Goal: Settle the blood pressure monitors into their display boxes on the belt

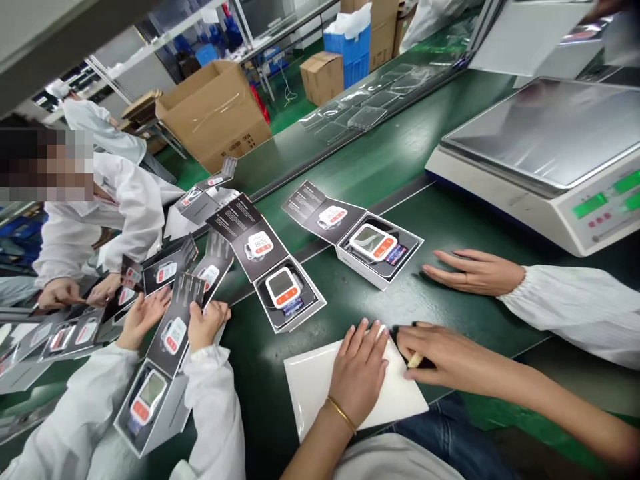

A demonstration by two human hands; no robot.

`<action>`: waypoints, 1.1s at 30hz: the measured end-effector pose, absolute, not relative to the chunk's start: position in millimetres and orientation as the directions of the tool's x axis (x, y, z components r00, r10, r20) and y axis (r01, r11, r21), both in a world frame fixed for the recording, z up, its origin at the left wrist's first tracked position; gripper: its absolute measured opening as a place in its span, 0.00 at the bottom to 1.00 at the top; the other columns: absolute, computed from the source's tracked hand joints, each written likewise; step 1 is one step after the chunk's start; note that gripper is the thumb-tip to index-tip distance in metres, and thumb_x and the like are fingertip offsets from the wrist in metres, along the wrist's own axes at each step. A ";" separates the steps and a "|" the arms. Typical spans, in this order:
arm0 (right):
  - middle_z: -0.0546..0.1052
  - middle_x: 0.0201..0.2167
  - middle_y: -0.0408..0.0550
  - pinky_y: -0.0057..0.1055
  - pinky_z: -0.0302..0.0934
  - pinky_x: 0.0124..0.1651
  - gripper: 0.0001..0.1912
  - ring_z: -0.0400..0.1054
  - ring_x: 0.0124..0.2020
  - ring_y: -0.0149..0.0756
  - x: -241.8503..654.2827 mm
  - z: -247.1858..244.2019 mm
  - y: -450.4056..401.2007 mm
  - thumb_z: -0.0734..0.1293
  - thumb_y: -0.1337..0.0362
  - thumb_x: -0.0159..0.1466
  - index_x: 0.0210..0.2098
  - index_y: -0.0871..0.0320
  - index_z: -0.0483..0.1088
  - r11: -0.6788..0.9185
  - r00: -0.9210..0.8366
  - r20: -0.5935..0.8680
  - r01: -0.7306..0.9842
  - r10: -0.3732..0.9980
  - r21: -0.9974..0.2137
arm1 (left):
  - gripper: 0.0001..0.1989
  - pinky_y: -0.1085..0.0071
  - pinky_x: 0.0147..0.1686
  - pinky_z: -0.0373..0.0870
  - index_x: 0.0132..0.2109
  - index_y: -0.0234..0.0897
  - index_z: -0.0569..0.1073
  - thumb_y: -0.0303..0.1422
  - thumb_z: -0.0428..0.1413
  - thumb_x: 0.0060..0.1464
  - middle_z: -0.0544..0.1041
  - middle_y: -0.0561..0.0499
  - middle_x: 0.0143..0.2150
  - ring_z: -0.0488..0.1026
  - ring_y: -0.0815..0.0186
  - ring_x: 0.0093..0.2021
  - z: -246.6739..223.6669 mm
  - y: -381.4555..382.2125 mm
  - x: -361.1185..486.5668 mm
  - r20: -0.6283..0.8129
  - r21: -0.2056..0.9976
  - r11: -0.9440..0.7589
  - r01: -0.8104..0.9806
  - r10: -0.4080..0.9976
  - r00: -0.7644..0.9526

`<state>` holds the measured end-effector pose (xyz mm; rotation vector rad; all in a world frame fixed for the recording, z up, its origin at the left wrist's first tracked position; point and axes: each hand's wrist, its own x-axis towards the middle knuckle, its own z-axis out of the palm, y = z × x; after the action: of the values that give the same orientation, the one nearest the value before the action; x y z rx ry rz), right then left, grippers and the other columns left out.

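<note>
White sheet (320,383) lies on the green bench (260,427) directly in front of us, smooth and faintly glossy, with stiff-looking square corners. Our left hand (357,380) rests spread flat across it, fingers apart, a gold bangle (341,414) on the wrist. Our right hand (443,353) comes in from the side, narrowed to a pinch around a small pale item (415,361) at the sheet's far edge; something dark shows beneath those fingers, but we cannot tell what it is. Working that edge while the sheet is pinned looks like the step in hand, and the next move seems to call for even pressure from the left palm.

Just past us, open boxes (345,257) with matte black lids and dark moulded trays hold glossy white monitors (283,288) with orange panels. To the left, a co-worker's hands (145,317) grip one open lid, and another co-worker's hand (473,272) lies flat beside a steel-topped scale (543,143) with green displays (590,205). Farther off are clear plastic trays (367,117), a cardboard carton (213,113) and a blue crate (350,50).
</note>
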<state>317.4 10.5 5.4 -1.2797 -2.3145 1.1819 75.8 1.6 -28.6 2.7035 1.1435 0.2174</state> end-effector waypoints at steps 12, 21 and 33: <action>0.73 0.37 0.46 0.42 0.56 0.44 0.03 0.68 0.36 0.40 389.5 59.9 90.8 0.58 0.65 0.72 0.41 0.52 0.63 0.487 -0.367 0.362 0.807 0.857 -0.334 | 0.37 0.46 0.75 0.54 0.70 0.36 0.58 0.54 0.53 0.64 0.67 0.42 0.71 0.57 0.53 0.75 22.2 101.6 161.4 0.451 0.391 -0.647 0.654 0.754 0.477; 0.74 0.42 0.50 0.42 0.62 0.47 0.07 0.70 0.44 0.45 363.6 40.4 81.8 0.62 0.69 0.70 0.46 0.52 0.67 0.438 -0.126 0.545 0.753 0.829 -0.491 | 0.18 0.53 0.70 0.62 0.63 0.39 0.68 0.37 0.50 0.71 0.74 0.48 0.67 0.65 0.59 0.71 8.4 126.5 169.1 0.477 0.318 -0.639 0.700 0.746 0.464; 0.73 0.41 0.45 0.40 0.65 0.48 0.28 0.71 0.40 0.41 318.6 10.8 54.6 0.59 0.61 0.73 0.70 0.42 0.55 0.257 -0.177 0.188 0.612 0.966 -0.748 | 0.24 0.51 0.73 0.58 0.71 0.35 0.57 0.33 0.47 0.72 0.71 0.49 0.69 0.67 0.61 0.69 46.6 99.7 84.5 0.276 0.026 -0.619 0.785 0.759 0.590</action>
<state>318.6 54.6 10.8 -1.4320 -1.8792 0.6938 84.5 99.7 46.6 2.8873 1.4067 0.4250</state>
